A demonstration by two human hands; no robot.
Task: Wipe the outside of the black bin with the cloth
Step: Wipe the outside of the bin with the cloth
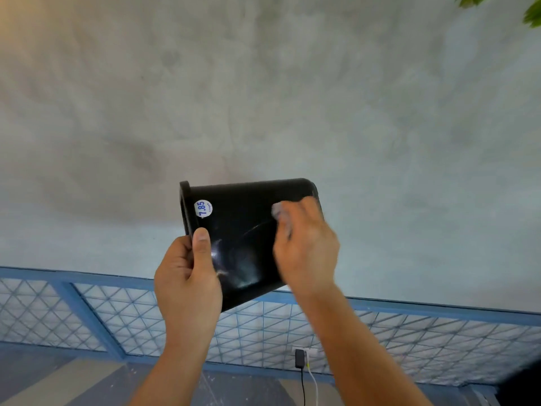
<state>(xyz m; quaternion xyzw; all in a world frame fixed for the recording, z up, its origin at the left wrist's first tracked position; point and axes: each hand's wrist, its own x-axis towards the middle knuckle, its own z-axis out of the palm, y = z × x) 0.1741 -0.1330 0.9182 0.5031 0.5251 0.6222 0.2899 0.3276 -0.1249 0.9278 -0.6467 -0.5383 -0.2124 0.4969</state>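
Head view, one frame. You hold the black bin (248, 230) up in the air in front of a grey plaster wall (263, 83), clear of any surface. It lies on its side: open rim to your left, closed base to your right.

Left hand (187, 276): clamped on the rim at the lower left corner. Your thumb lies flat along the outer side wall and the other fingers wrap round the rim's edge, mostly hidden behind it.

Right hand (307, 247): on the outer side wall near the base end, fingers bent together over a pale grey cloth (279, 210) and pressing it against the plastic. This hand and the cloth are motion-blurred, so you cannot tell the exact finger positions.

A round white sticker (203, 208) printed "7.85" in blue sits on the wall just beside the rim. Glossy streaks show across the lower middle of the wall.

Surroundings: blue-framed lattice panel (87, 315) below the bin; a black charger (299, 354) plugged in at a white socket (311, 351); green leaves (532, 11) at the top right corner.
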